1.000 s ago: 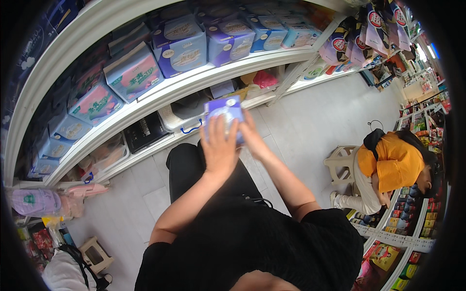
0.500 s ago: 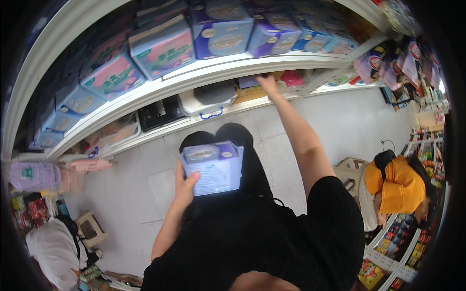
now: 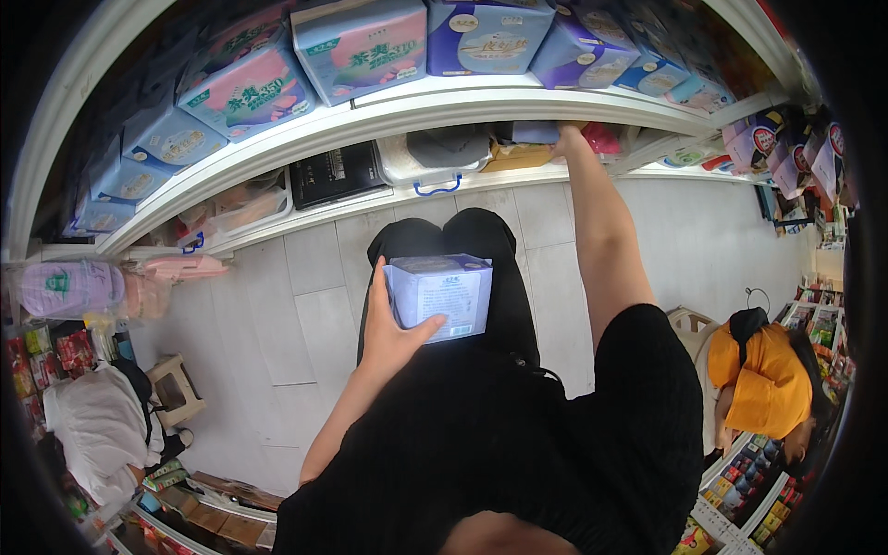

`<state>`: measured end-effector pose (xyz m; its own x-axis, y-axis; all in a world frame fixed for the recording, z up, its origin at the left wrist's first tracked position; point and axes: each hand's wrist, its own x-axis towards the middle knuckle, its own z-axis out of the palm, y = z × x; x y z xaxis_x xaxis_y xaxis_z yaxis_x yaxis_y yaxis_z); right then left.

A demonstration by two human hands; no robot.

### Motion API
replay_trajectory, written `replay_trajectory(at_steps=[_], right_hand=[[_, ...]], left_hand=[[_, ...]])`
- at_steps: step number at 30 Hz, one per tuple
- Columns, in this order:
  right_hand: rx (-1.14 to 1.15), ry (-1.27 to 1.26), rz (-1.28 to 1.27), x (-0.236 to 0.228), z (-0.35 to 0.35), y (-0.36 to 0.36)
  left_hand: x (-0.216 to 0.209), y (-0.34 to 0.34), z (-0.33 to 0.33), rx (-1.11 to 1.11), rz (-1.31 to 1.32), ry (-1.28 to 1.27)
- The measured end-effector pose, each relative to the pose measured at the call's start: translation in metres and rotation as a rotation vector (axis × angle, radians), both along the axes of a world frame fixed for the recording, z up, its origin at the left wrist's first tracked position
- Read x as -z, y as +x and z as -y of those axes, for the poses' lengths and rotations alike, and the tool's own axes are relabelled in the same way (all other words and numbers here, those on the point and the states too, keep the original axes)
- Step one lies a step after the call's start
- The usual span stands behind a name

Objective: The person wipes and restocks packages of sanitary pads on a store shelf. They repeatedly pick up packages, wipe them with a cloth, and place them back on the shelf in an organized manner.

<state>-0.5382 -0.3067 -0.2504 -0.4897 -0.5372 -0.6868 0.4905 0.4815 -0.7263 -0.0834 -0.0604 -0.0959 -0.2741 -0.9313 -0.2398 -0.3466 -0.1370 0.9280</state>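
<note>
On my black-trousered lap rests a light purple sanitary pad pack [image 3: 446, 294]. My left hand [image 3: 393, 335] is closed around its left side, the thumb lying across the front and the fingers up the side. My right arm stretches forward to the low shelf, and my right hand [image 3: 571, 141] is partly beneath the shelf above it. Its fingers are mostly hidden, beside a blue-purple pack [image 3: 535, 132]. Under that pack is a yellow-brown box [image 3: 518, 159], and just right of the hand is a bright pink item [image 3: 601, 139].
Pink-and-blue packs [image 3: 361, 51] and purple packs [image 3: 490, 37] line the upper shelf [image 3: 416, 111]. Below are a black box [image 3: 335, 176] and a clear bin with a blue handle [image 3: 437, 185]. One person in orange [image 3: 763, 379] is at right, another in white [image 3: 97, 430] at left, near a beige stool [image 3: 178, 390].
The view has shifted, moving the shelves rightward in the picture. My left hand has turned the pack so its printed face shows more, and the thumb lies further across it. My right hand remains at the low shelf.
</note>
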Motion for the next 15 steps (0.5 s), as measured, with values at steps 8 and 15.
replay_trajectory(at_steps=[8, 15], right_hand=[[-0.297, -0.321, 0.242, -0.105, -0.225, 0.060], [-0.631, -0.329, -0.131, -0.190, -0.328, 0.188]], left_hand=[[-0.013, -0.001, -0.012, -0.447, -0.312, -0.018], [-0.015, -0.009, -0.038, -0.403, 0.193, -0.598]])
